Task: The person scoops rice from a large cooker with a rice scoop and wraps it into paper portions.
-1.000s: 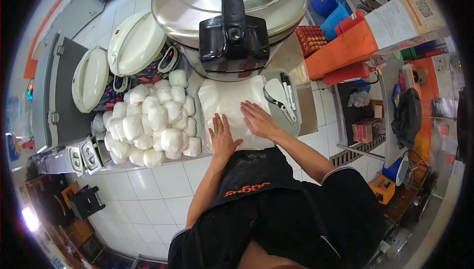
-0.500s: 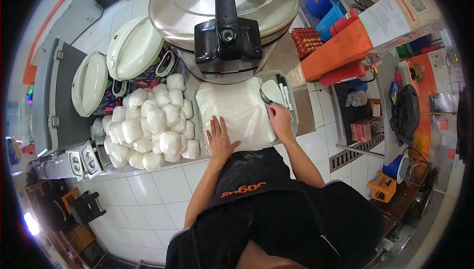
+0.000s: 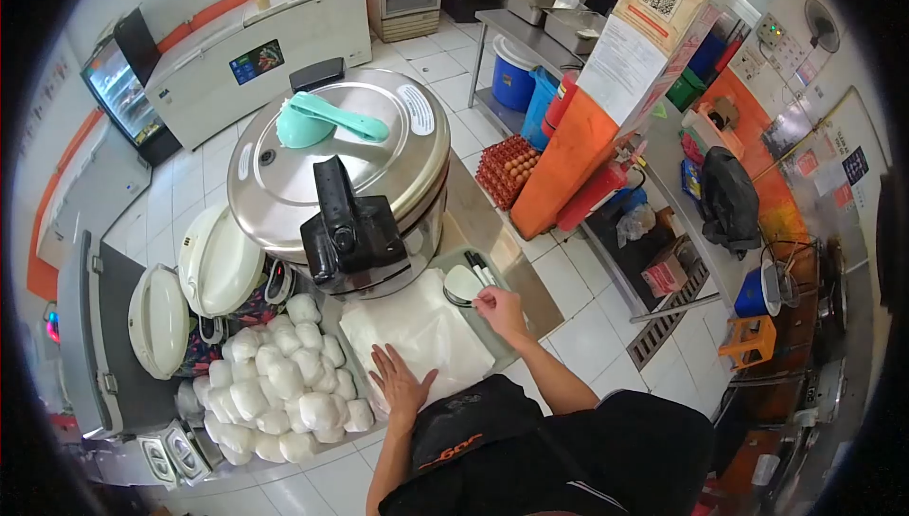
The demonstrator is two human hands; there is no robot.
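My left hand (image 3: 400,383) lies with fingers spread on a stack of thin white plastic sheets (image 3: 417,327). My right hand (image 3: 499,311) is closed at the right side of the stack, beside a round white-faced item with a dark rim (image 3: 462,283); whatever its fingers grip is too small to make out. Black and white pens (image 3: 481,268) lie just beyond it in the grey-green tray (image 3: 514,355). To the left of the sheets are several white wrapped bundles (image 3: 282,376) in a pile.
Behind the sheets stands a large steel cooker (image 3: 379,104) with a turquoise scoop (image 3: 305,121) on its lid. Two lidded containers (image 3: 220,260) and a grey open lid (image 3: 128,327) are at the left. Beyond the right side stand egg trays (image 3: 507,169) and an orange pillar (image 3: 579,151).
The camera view has tilted up and turned, showing more of the room. My left hand still rests on the sheets, and my right hand is still near the pens, its fingers now closed.
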